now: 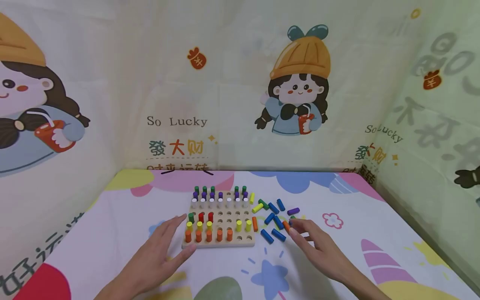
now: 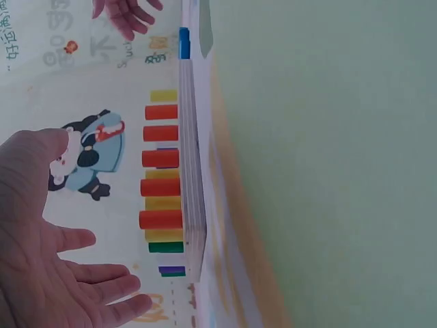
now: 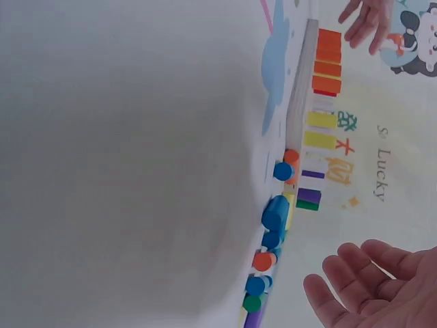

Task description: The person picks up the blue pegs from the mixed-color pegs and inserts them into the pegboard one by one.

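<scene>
Orange peg [image 1: 286, 226] lies on the bench [image 1: 330, 200], right of the board [image 1: 219, 245], just by the fingertips of the right hand [image 1: 320, 246]; contact: cannot tell. Right fingers apart, clamped on nothing. Left hand [image 1: 157, 252]: fingers apart beside the board's near left corner, nothing held. I judge the peg light, stiff, not fragile, slightly slippery, apt to roll; I'd pinch its round sides at mid-length. Long axis flat, far left to near right; I can't tell its ends apart.

Free room over tabletop [image 1: 225, 261] before the pegboard [image 1: 240, 244], upright pegs [image 1: 219, 236] behind, loose pegs [image 1: 278, 235] cluttering right
</scene>
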### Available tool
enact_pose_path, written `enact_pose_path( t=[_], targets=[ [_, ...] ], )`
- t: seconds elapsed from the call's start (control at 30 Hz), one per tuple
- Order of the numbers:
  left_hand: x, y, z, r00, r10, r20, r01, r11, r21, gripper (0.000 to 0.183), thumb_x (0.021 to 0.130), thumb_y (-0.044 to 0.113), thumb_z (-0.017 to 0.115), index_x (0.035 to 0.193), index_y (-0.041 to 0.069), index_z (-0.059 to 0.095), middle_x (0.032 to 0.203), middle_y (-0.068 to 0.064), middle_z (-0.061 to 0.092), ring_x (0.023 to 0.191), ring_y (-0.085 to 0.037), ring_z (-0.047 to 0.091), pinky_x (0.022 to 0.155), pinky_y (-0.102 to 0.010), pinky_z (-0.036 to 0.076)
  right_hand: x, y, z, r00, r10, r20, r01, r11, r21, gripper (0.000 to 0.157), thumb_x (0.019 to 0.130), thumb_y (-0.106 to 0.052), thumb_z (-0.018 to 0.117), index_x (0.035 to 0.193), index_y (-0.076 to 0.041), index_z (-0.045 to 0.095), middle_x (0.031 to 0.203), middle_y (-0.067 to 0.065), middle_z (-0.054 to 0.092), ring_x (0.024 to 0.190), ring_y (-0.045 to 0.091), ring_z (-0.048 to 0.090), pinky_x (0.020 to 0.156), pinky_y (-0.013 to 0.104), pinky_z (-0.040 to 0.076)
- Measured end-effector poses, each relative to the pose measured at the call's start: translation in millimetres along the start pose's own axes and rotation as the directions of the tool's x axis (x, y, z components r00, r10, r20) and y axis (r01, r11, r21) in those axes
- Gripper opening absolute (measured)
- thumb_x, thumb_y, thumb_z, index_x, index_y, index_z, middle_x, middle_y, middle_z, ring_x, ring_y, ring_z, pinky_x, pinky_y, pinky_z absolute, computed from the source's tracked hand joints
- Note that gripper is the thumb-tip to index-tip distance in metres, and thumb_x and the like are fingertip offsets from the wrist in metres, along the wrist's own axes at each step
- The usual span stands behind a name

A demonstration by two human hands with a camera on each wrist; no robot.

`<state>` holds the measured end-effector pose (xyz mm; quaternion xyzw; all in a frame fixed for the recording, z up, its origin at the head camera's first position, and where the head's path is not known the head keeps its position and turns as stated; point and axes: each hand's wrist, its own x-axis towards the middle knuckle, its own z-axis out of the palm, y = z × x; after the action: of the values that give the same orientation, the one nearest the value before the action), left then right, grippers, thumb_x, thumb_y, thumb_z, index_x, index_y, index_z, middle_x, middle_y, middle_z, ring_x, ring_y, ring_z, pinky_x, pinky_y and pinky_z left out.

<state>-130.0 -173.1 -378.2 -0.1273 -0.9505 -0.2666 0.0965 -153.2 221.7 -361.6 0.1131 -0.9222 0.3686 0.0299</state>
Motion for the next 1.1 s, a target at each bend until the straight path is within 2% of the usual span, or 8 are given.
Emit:
enact_pose_path(
  t=[0.17, 0.33, 0.47, 0.67, 0.87, 1.1],
  targets=[
    [7.1, -9.6, -1.2, 0.995, -0.028, 0.092, 0.032, 0.999, -0.036, 0.087, 0.091, 0.069, 0.062, 0.158, 0.021, 0.034, 0.154, -0.013, 0.044, 0.136, -0.036, 0.048, 0.1, -0.065, 0.049, 8, -1, 6.3, 0.998, 0.062, 0.011, -0.062, 0.998, 0.0, 0.042, 0.105, -0.048, 0.054, 0.132, -0.017, 0.064, 0.124, -0.005, 0.067, 0.112, 0.01, 0.061, 0.09, 0.031, 0.054],
    [16.7, -26.3, -3.6, 0.984, 0.032, 0.173, -0.017, 0.996, -0.09, 0.092, 0.088, 0.067, 0.067, 0.159, 0.018, 0.032, 0.154, -0.015, 0.044, 0.138, -0.04, 0.046, 0.104, -0.066, 0.045, 15, 0, 9.0, 0.996, 0.082, 0.029, -0.082, 0.997, 0.014, 0.043, 0.101, -0.046, 0.061, 0.127, -0.013, 0.067, 0.115, -0.006, 0.069, 0.102, 0.009, 0.061, 0.084, 0.028, 0.054],
    [21.3, -37.1, -5.0, 0.974, 0.059, 0.22, -0.031, 0.991, -0.127, 0.094, 0.087, 0.065, 0.07, 0.158, 0.016, 0.033, 0.155, -0.016, 0.043, 0.138, -0.04, 0.046, 0.105, -0.066, 0.044, 20, 2, 11.4, 0.996, 0.076, 0.038, -0.078, 0.996, 0.031, 0.038, 0.097, -0.038, 0.07, 0.121, -0.009, 0.069, 0.104, -0.004, 0.069, 0.095, 0.01, 0.061, 0.078, 0.024, 0.054],
    [27.7, -46.2, -4.0, 0.963, 0.081, 0.256, -0.044, 0.988, -0.148, 0.091, 0.089, 0.063, 0.07, 0.156, 0.011, 0.037, 0.154, -0.016, 0.045, 0.137, -0.039, 0.048, 0.107, -0.063, 0.044, 24, 7, 12.8, 0.998, 0.037, 0.059, -0.038, 0.999, 0.01, 0.035, 0.094, -0.033, 0.075, 0.114, -0.006, 0.07, 0.092, -0.004, 0.066, 0.087, 0.012, 0.06, 0.073, 0.023, 0.054],
    [37.7, -53.6, -2.7, 0.951, 0.107, 0.292, -0.06, 0.984, -0.165, 0.086, 0.089, 0.062, 0.07, 0.151, 0.009, 0.043, 0.15, -0.012, 0.049, 0.138, -0.036, 0.049, 0.11, -0.06, 0.043, 29, 12, 12.3, 0.996, -0.013, 0.085, 0.018, 0.998, -0.061, 0.036, 0.091, -0.033, 0.078, 0.11, -0.005, 0.07, 0.087, -0.004, 0.064, 0.081, 0.01, 0.059, 0.068, 0.024, 0.05],
    [46.0, -58.3, -3.0, 0.943, 0.106, 0.316, -0.046, 0.981, -0.191, 0.081, 0.086, 0.056, 0.077, 0.144, 0.008, 0.05, 0.147, -0.014, 0.052, 0.137, -0.038, 0.049, 0.11, -0.06, 0.043, 36, 16, 13.8, 0.995, -0.013, 0.101, 0.026, 0.991, -0.131, 0.031, 0.085, -0.029, 0.083, 0.103, -0.006, 0.071, 0.083, -0.005, 0.061, 0.078, 0.013, 0.055, 0.067, 0.023, 0.048]
  ],
)
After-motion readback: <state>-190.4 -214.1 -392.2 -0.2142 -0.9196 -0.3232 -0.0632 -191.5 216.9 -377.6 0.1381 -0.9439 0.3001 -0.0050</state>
